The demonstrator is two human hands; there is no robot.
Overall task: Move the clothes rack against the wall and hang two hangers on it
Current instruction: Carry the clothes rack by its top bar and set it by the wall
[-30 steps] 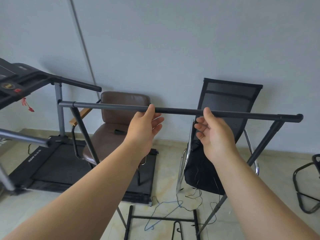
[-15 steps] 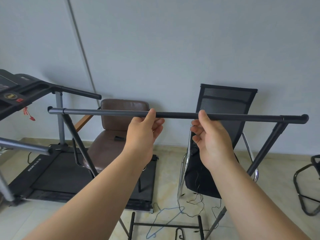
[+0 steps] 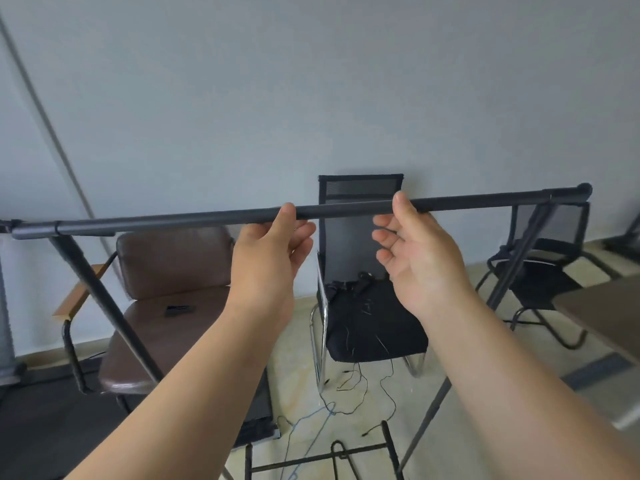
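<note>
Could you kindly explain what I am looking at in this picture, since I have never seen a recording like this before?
There is no machine here: a person wears a wide-angle camera on the head, so you look forward and down along their own bare arms. The left hand and the right hand hold the dark top bar of a clothes rack, thumbs over it, fingers loosely curled beneath. Behind the rack, by the pale wall, stand a brown padded chair and a black mesh chair. On the floor lie thin cables and a blue wire hanger. No hanger is on the bar.
</note>
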